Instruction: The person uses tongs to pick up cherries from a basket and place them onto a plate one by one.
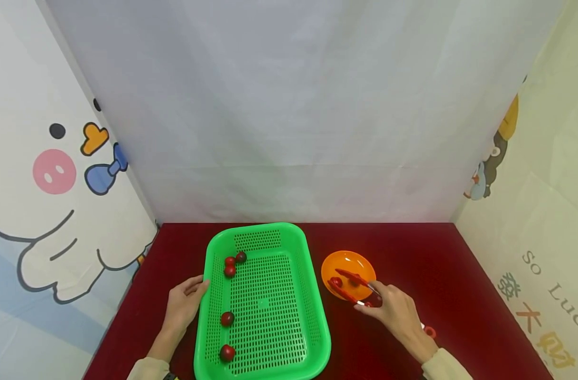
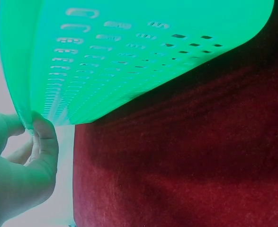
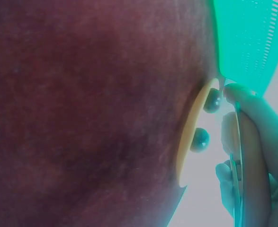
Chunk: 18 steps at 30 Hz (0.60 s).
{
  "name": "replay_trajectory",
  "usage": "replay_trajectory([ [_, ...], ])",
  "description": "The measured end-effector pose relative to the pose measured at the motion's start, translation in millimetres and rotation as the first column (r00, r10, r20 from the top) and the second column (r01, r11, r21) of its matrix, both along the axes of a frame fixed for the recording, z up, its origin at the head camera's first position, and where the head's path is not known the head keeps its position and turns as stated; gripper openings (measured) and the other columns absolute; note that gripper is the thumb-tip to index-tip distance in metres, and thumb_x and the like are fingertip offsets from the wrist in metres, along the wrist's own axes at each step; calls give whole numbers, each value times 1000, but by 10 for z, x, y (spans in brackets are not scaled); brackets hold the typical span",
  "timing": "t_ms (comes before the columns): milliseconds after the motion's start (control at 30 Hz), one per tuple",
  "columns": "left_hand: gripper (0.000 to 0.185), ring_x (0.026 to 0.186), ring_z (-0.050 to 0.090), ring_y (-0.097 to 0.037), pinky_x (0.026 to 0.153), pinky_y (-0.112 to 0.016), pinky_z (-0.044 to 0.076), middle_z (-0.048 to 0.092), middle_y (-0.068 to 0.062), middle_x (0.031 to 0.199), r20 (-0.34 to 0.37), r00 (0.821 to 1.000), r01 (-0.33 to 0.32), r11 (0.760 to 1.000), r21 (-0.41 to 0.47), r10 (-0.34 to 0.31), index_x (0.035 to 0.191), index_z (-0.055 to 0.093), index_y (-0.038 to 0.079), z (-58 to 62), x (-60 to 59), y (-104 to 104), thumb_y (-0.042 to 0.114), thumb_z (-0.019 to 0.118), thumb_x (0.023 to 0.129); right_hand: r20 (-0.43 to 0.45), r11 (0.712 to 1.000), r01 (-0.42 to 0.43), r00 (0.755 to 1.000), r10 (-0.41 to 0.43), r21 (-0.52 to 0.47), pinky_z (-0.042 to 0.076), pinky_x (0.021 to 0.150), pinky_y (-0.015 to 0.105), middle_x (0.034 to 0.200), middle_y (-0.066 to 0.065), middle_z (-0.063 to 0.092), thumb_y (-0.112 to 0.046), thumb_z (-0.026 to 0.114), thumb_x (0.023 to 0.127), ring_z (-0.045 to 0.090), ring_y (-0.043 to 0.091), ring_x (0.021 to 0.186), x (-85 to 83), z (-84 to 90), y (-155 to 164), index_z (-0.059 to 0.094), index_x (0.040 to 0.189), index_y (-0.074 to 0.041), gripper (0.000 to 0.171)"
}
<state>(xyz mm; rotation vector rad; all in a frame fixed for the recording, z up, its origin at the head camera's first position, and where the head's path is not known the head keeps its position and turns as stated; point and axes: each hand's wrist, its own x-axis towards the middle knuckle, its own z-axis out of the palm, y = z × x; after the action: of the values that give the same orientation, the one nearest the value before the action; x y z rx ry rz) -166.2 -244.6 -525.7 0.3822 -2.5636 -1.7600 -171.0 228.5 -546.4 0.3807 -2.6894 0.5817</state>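
Note:
A green perforated basket (image 1: 270, 338) lies on the red tablecloth and holds several small red tomatoes (image 1: 227, 319). My left hand (image 1: 199, 289) grips its left rim; in the left wrist view thumb and finger of that hand (image 2: 33, 128) pinch the basket's edge (image 2: 129, 61). To the right of the basket sits an orange plate (image 1: 350, 262) with two tomatoes (image 1: 336, 282) on it. My right hand (image 1: 372, 306) holds red tongs (image 1: 353, 276), whose two arms are spread over the plate. The right wrist view shows the plate's rim (image 3: 190, 137), two tomatoes (image 3: 199, 140) and the right hand (image 3: 233, 142) beside them.
The red tablecloth (image 1: 436, 264) runs to white backdrop walls at the back and to cartoon-printed panels on both sides. A small red piece (image 1: 430, 331) shows behind my right wrist; I cannot tell what it is.

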Motion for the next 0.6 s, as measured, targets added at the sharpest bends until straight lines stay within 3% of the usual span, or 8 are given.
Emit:
replay_trajectory([
  [233,50,121,61,-37,77,-16,50,60,-28,135,-7,1000,3,1000,7,-3,144,54,-7,4,-4,10,28,57,108,-37,1000,-11,999,11,-3,31,50,21,64,-8,42,-41,98,66,34,7,59,-13,74,-32,75,108,-3,61],
  [600,51,124,59,-38,80,-19,51,59,-28,137,-1,1000,2,1000,-8,-2,145,53,-6,5,5,-5,29,57,108,-124,999,-28,992,25,-22,38,48,22,67,-4,53,-37,100,64,39,7,58,-75,257,-104,75,107,-5,60],
])
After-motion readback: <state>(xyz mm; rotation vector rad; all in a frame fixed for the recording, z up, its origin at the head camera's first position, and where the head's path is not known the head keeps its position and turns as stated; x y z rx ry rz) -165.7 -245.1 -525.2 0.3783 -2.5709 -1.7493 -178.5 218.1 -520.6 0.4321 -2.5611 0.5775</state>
